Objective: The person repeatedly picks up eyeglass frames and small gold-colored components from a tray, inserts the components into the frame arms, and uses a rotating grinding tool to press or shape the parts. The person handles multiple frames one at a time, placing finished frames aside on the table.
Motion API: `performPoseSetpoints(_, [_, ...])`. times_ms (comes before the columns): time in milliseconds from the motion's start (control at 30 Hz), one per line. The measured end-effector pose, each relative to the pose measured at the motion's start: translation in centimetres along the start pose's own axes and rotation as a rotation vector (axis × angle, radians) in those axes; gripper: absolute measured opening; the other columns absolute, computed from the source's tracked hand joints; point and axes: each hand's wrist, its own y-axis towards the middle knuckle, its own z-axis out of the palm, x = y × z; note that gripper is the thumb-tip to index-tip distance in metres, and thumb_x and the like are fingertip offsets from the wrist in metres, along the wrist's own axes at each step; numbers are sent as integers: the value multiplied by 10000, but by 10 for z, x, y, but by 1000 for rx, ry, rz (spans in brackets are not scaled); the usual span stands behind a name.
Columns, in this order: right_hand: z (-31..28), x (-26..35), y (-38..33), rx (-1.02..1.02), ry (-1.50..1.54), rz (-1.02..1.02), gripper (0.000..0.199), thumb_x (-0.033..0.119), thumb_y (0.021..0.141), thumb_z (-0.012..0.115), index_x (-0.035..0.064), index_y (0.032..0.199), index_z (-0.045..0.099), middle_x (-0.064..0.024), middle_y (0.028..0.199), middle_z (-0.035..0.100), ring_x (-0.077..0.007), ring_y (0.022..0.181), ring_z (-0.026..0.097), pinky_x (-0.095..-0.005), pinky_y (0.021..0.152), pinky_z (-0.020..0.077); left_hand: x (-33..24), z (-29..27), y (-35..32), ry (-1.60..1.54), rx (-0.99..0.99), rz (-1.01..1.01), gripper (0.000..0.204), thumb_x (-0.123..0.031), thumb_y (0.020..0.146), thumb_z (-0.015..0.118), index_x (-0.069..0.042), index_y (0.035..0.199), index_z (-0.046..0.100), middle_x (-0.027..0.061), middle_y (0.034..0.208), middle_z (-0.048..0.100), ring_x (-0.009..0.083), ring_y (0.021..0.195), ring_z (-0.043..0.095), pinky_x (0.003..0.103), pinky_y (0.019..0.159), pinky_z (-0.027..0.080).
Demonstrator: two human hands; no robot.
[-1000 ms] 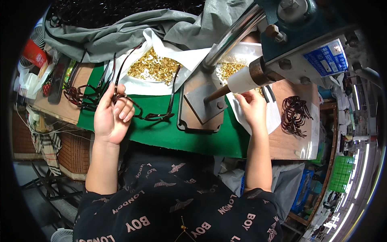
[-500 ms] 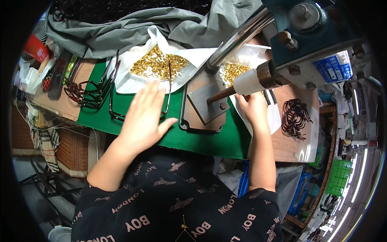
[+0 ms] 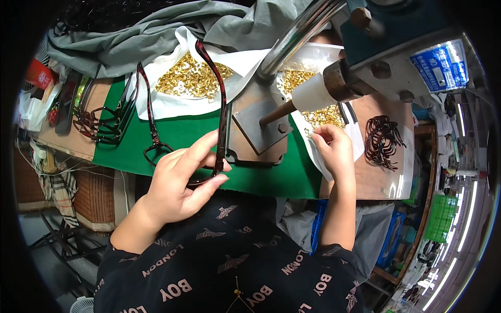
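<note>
My left hand [image 3: 180,182] grips a dark tortoiseshell spectacle frame [image 3: 222,109] near its front, one arm of it sticking up toward the far side of the bench. My right hand [image 3: 334,148] rests on white paper [image 3: 360,141], fingertips pinched at the edge of a heap of small gold metal parts [image 3: 318,112]; whether it holds one I cannot tell. Between the hands, on a green mat [image 3: 177,135], sits the grey base plate [image 3: 258,128] of a press. Its white-tipped lever handle [image 3: 308,96] hangs just above my right hand.
A second heap of gold parts [image 3: 190,78] lies on white paper at the back. More dark frames [image 3: 104,122] lie stacked at the mat's left end, another bunch [image 3: 383,141] on the wooden board at right. Grey cloth [image 3: 156,36] covers the rear. A blue machine body [image 3: 407,41] looms at top right.
My left hand left the stack of frames at left, swept across the mat and now holds one frame near the press base. My right hand stayed at the gold parts.
</note>
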Motion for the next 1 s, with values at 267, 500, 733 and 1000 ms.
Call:
performPoseSetpoints(267, [6, 2, 2, 50, -103, -8, 158, 112, 739, 710, -3, 763, 603, -132, 684, 599, -239, 614, 580, -334, 606, 467, -12, 2, 5, -346, 33, -22, 673, 80, 773, 621, 83, 1368, 306, 144, 871, 645, 185, 811, 635, 285, 785, 479])
performPoseSetpoints(500, [-16, 110, -43, 372, 912, -119, 114, -81, 778, 647, -15, 852, 590, -72, 861, 631, -131, 780, 605, -245, 725, 485, -15, 12, 17, -469, 163, -69, 693, 50, 793, 649, 63, 1391, 299, 133, 986, 675, 163, 871, 644, 276, 816, 476])
performPoseSetpoints(733, [-5, 139, -46, 448, 963, -207, 183, -48, 786, 676, -13, 909, 545, -57, 856, 621, -101, 793, 616, -214, 715, 490, -16, 8, 21, -166, 118, 69, 697, -26, 747, 723, 34, 1354, 387, 135, 936, 670, 229, 798, 670, 279, 717, 503])
performPoseSetpoints(1000, [-22, 144, -32, 657, 770, -103, 196, 5, 795, 689, 14, 879, 512, -10, 803, 578, -68, 727, 568, -188, 635, 443, -19, 4, 26, -79, 169, 169, 712, -61, 719, 748, 38, 1339, 413, 115, 807, 643, 249, 670, 632, 296, 610, 490])
